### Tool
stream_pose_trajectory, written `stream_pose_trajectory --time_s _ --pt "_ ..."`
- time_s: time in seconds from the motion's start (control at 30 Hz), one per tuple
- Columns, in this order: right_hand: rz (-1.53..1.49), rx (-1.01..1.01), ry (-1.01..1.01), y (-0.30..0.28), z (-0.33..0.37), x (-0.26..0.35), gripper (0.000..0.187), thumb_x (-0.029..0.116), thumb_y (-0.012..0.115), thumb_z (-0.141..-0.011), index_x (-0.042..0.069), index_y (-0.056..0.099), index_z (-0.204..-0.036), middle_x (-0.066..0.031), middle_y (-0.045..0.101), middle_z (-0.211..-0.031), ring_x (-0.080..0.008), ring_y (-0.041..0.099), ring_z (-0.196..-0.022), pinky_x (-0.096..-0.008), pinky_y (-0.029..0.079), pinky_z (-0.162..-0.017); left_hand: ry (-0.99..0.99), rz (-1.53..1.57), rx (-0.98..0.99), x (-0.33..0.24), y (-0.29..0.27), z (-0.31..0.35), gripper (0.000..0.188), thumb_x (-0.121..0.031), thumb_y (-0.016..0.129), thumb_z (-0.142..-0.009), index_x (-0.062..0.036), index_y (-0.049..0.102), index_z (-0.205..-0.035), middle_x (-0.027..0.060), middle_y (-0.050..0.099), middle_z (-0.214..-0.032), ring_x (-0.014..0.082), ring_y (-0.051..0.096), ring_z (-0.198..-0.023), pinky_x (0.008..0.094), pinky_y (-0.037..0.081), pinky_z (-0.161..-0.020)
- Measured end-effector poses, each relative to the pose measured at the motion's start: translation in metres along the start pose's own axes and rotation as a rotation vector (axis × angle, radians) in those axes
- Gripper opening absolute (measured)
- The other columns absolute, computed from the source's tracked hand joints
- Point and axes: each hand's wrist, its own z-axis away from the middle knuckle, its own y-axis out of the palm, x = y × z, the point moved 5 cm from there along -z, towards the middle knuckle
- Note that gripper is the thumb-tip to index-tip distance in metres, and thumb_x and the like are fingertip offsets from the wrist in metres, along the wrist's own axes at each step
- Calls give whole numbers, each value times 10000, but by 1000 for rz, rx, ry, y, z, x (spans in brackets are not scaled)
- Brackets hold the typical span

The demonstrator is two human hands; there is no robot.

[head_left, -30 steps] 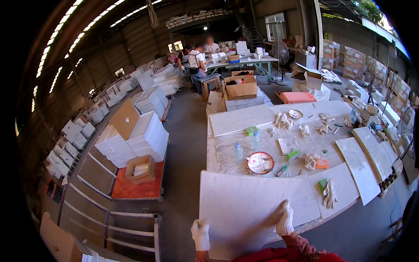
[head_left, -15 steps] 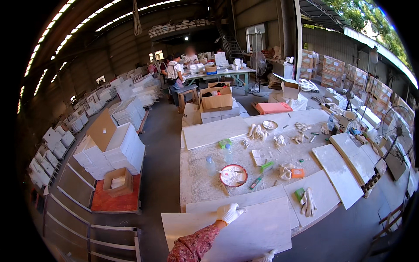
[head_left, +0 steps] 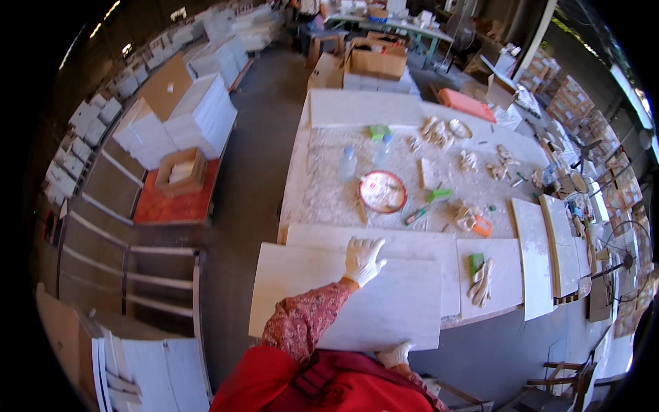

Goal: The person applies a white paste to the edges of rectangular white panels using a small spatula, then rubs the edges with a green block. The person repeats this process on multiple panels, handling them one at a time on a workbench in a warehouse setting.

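A pale, marble-like slab (head_left: 391,302) lies at the near edge of the worktable, overlapping another pale slab (head_left: 322,235) behind it. My left hand (head_left: 364,261), in a white knitted glove, rests at the upper slab's far edge with fingers spread and thumb apart. At the near edge of the same slab is my right hand (head_left: 395,356), also gloved; it grips the rim, its lower fingers hidden. Beyond the slabs stands a red-rimmed bowl (head_left: 382,192) with white paste in it. Right of my hands, a pair of white gloves (head_left: 482,283) lies by a green block (head_left: 476,263).
Two clear bottles (head_left: 347,165) stand left of the bowl. More slabs (head_left: 533,254) hang over the table's right edge. A cardboard box (head_left: 180,170) and stacked white panels (head_left: 195,113) sit on a red platform at left. A metal rack (head_left: 161,281) runs along the floor.
The view has tilted down, bringing my red garment into sight. My left hand's fingers have spread more. Both hands stay at the slab's far and near edges.
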Motion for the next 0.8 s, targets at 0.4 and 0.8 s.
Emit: stream_pose_trajectory --time_s 0.4,0.8 --pt "1165 -146 -369 102 86 81 573 499 565 -1016 -19 624 -1255 -68 627 -955 -162 591 -826 -300 500 -766 -195 -156 34 58 -18 161 629 -493 621 -922 -140 553 -1438 187 480 -1513 402 360 -1430 598 244 -1165" --pt "1761 -597 -1449 324 -76 200 595 443 492 -998 196 414 -1533 -245 596 -1345 -433 614 -1157 -531 506 -944 -170 -96 40 55 -29 149 637 -498 638 -901 -137 571 -1421 184 507 -1480 410 412 -1376 607 279 -1138"
